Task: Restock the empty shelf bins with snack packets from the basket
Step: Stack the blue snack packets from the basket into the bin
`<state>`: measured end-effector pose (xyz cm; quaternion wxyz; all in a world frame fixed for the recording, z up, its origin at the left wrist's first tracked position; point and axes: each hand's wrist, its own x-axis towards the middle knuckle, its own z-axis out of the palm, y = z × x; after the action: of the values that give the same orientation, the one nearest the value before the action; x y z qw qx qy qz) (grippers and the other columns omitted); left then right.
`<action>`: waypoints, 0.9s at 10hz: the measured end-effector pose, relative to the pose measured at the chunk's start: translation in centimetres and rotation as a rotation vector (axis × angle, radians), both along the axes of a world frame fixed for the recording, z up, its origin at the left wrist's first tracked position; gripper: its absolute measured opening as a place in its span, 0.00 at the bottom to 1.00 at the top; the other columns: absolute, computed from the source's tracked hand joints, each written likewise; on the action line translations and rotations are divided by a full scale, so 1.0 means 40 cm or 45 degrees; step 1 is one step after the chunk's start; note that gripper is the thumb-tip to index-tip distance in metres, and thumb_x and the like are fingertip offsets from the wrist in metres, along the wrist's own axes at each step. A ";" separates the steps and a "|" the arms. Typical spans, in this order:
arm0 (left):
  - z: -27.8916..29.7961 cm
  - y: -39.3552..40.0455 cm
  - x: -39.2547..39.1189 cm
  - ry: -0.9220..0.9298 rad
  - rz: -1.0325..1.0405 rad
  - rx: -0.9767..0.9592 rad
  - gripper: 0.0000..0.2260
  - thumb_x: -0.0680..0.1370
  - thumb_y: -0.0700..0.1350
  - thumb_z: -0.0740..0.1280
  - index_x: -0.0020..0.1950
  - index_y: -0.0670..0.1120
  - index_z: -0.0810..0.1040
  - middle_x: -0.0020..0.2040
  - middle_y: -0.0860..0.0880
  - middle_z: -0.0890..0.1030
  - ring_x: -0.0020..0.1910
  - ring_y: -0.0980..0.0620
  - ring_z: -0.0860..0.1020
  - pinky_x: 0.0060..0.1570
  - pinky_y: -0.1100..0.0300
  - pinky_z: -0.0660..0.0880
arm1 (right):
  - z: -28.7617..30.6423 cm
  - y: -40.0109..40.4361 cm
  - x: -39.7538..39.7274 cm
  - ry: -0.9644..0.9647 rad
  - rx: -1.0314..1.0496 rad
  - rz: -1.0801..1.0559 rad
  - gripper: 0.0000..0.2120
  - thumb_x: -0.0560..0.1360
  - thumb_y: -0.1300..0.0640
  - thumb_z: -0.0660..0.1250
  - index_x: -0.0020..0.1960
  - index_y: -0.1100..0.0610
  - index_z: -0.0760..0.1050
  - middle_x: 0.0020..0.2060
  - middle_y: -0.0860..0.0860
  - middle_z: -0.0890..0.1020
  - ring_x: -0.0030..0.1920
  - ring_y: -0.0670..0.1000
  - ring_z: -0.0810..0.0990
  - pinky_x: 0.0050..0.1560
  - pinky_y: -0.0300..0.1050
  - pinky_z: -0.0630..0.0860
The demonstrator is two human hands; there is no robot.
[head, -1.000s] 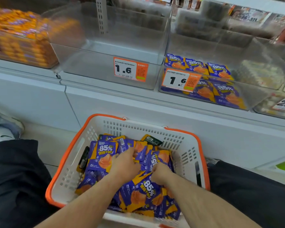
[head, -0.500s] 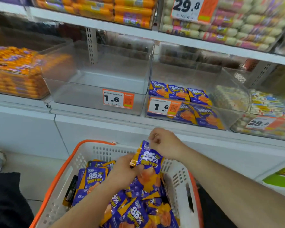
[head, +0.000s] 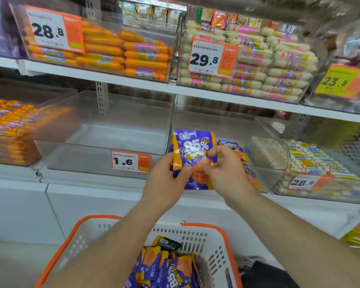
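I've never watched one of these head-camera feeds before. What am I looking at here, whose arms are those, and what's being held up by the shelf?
There is only one view: a wide-angle camera worn on a person's head, looking forward and down. The two bare arms are that person's own.

Both hands, the left hand and the right hand, hold one purple and orange snack packet, raised in front of a clear shelf bin that already holds a few matching packets. The clear bin to its left, tagged 1.6, looks empty.

Below is a white basket with an orange rim, holding more of these packets. Other bins hold sausages.
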<state>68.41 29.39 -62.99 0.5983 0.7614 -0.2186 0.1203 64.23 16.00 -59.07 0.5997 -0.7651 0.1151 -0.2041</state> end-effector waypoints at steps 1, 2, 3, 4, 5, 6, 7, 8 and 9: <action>-0.005 -0.020 0.084 -0.407 0.344 0.663 0.29 0.71 0.64 0.59 0.70 0.54 0.71 0.68 0.41 0.72 0.66 0.42 0.69 0.62 0.47 0.68 | 0.082 -0.077 0.079 0.001 0.106 -0.178 0.11 0.78 0.68 0.59 0.45 0.53 0.67 0.33 0.58 0.79 0.28 0.52 0.77 0.26 0.41 0.78; -0.031 -0.020 0.125 -0.415 0.381 1.113 0.31 0.68 0.65 0.64 0.71 0.60 0.68 0.68 0.37 0.71 0.66 0.36 0.69 0.66 0.36 0.61 | 0.100 -0.174 0.168 0.136 0.033 -0.284 0.14 0.74 0.72 0.62 0.44 0.53 0.67 0.43 0.61 0.78 0.31 0.55 0.78 0.35 0.50 0.83; -0.072 -0.015 0.138 -0.517 0.392 1.257 0.33 0.60 0.56 0.75 0.64 0.56 0.74 0.55 0.39 0.77 0.55 0.36 0.76 0.66 0.35 0.60 | 0.082 -0.225 0.215 0.389 -0.140 -0.280 0.12 0.75 0.71 0.63 0.42 0.54 0.69 0.45 0.59 0.78 0.36 0.55 0.80 0.37 0.47 0.83; -0.080 -0.020 0.136 -0.582 0.483 1.186 0.32 0.57 0.51 0.76 0.61 0.53 0.76 0.50 0.40 0.78 0.50 0.37 0.76 0.65 0.38 0.57 | 0.054 -0.238 0.242 0.480 -0.022 -0.293 0.06 0.79 0.67 0.60 0.51 0.58 0.73 0.43 0.56 0.78 0.37 0.51 0.78 0.30 0.34 0.77; -0.086 -0.027 0.137 -0.623 0.520 1.130 0.31 0.57 0.49 0.76 0.59 0.53 0.77 0.50 0.40 0.78 0.50 0.37 0.76 0.66 0.39 0.57 | 0.031 -0.238 0.268 0.982 -0.938 -0.115 0.13 0.82 0.59 0.56 0.60 0.59 0.77 0.55 0.56 0.79 0.52 0.54 0.78 0.52 0.38 0.75; -0.094 -0.028 0.142 -0.640 0.524 1.109 0.30 0.57 0.49 0.75 0.59 0.52 0.77 0.49 0.41 0.78 0.50 0.38 0.76 0.66 0.39 0.58 | 0.005 -0.247 0.294 1.059 -1.030 -0.007 0.09 0.80 0.54 0.62 0.47 0.59 0.76 0.53 0.57 0.80 0.45 0.55 0.75 0.47 0.42 0.73; -0.096 -0.030 0.144 -0.645 0.535 1.102 0.29 0.58 0.49 0.76 0.60 0.53 0.77 0.49 0.41 0.78 0.50 0.38 0.76 0.66 0.39 0.57 | -0.006 -0.226 0.307 1.212 -1.250 0.102 0.21 0.81 0.44 0.60 0.36 0.58 0.71 0.33 0.53 0.72 0.37 0.54 0.72 0.44 0.42 0.71; -0.098 -0.030 0.147 -0.651 0.541 1.092 0.30 0.58 0.50 0.76 0.60 0.53 0.77 0.50 0.41 0.77 0.50 0.38 0.76 0.66 0.39 0.56 | 0.021 -0.185 0.282 1.273 -1.305 0.111 0.22 0.80 0.43 0.60 0.33 0.56 0.70 0.30 0.51 0.70 0.30 0.50 0.69 0.26 0.35 0.70; -0.100 -0.030 0.147 -0.666 0.547 1.097 0.30 0.58 0.50 0.76 0.61 0.53 0.77 0.50 0.41 0.78 0.51 0.37 0.76 0.67 0.39 0.56 | 0.038 -0.185 0.261 1.352 -1.534 0.225 0.12 0.78 0.48 0.67 0.40 0.55 0.74 0.38 0.53 0.76 0.36 0.51 0.75 0.31 0.38 0.72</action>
<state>74.29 28.21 -67.00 0.1199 0.9098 -0.2293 0.3247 74.69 8.60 -57.54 -0.0367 -0.9580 0.1939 0.2080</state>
